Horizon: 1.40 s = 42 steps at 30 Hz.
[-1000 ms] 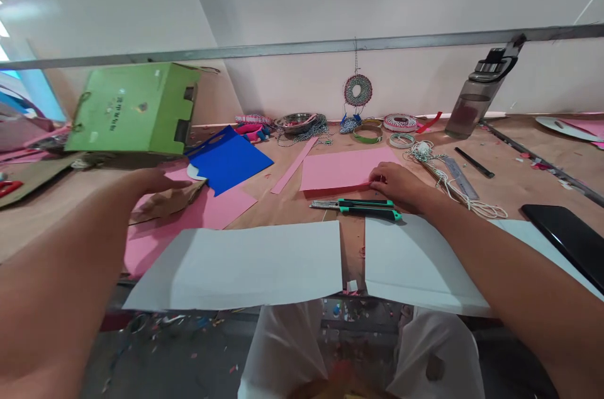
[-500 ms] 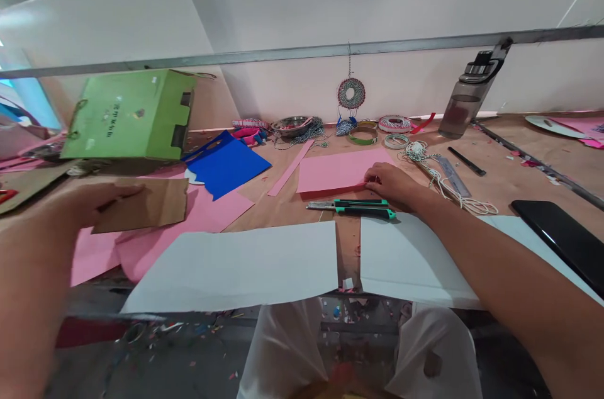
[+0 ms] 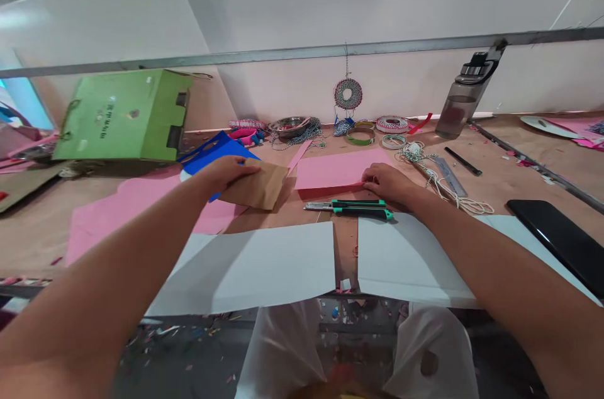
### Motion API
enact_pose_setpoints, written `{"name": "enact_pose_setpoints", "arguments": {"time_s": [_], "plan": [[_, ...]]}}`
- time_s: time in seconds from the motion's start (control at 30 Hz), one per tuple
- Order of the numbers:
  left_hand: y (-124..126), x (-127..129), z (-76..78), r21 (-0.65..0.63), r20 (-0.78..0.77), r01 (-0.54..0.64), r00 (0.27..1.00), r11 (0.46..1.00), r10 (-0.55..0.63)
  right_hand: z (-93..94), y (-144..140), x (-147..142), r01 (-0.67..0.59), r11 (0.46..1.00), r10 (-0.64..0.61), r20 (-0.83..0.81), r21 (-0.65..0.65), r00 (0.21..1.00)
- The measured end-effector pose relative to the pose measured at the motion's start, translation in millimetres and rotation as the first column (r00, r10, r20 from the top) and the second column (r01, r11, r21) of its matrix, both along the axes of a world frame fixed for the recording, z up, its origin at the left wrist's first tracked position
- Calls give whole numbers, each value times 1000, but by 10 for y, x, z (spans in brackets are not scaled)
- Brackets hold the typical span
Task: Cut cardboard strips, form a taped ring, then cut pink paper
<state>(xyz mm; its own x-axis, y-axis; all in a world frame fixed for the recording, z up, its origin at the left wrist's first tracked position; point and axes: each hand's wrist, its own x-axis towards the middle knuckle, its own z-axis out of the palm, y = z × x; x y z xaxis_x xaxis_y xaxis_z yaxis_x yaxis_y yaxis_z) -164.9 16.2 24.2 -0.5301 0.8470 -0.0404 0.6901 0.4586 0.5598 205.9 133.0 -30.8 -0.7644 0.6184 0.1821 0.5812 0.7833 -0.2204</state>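
Observation:
My left hand (image 3: 225, 170) grips a brown cardboard piece (image 3: 260, 187) and holds it just above the table, over the edge of a blue sheet (image 3: 213, 150). My right hand (image 3: 387, 182) rests flat on the lower right corner of a pink sheet (image 3: 333, 170). A green-handled utility knife (image 3: 352, 207) lies just in front of that hand. Two white sheets (image 3: 257, 267) (image 3: 410, 260) lie side by side at the table's near edge, under my forearms.
A green box (image 3: 120, 117) stands at the back left above loose pink paper (image 3: 123, 207). Along the back wall lie a metal bowl (image 3: 288, 126), tape rolls (image 3: 361, 134), string (image 3: 438, 182), a ruler (image 3: 448, 175), a pen (image 3: 462, 161) and a bottle (image 3: 461, 103). A black phone (image 3: 557, 235) lies at right.
My left hand picked up the brown cardboard piece from the left side and carried it right, toward the pink sheet. My right hand stayed on the pink sheet.

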Motion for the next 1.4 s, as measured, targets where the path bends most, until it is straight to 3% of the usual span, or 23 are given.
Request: {"name": "enact_pose_setpoints", "arguments": {"time_s": [0.1,0.17,0.23,0.3,0.37,0.5,0.53,0.7,0.8,0.9,1.07,1.27,1.4], "plan": [[113,-27,-164,-26,-137,-11,991,1000,7,-11,0,3,-24,999,24,-1,23,1000],[123,-19,-164,81,-244,-20,969,997,39,-8,-3,1,-18,998,17,15,56,1000],[117,100,-111,191,-310,64,951,980,-1,5,-10,-1,8,995,-13,45,95,999],[128,352,-63,221,-318,275,927,936,-197,22,-18,-1,32,991,-42,79,127,996],[177,684,-58,241,-312,387,899,890,-306,41,-24,5,53,988,-70,110,146,992],[336,1235,-179,187,-280,630,769,754,-574,92,-36,36,127,982,-146,131,141,981],[368,1306,-220,162,-271,641,760,750,-591,109,-40,47,143,981,-160,130,129,979],[408,1328,-393,97,-227,623,773,776,-593,176,-36,102,191,981,-196,151,41,969],[390,1270,-468,118,-198,610,788,784,-583,176,16,146,187,982,-182,141,-20,973],[373,1260,-517,156,-141,545,838,824,-527,170,100,222,200,975,-190,105,-97,976],[300,1297,-498,157,-113,497,867,853,-484,213,199,377,250,949,-239,79,-190,968],[209,1294,-448,166,-34,459,887,873,-461,257,194,432,227,931,-215,74,-286,974],[235,1264,-485,134,-65,439,898,888,-434,253,185,427,259,916,-246,81,-308,966]]}}
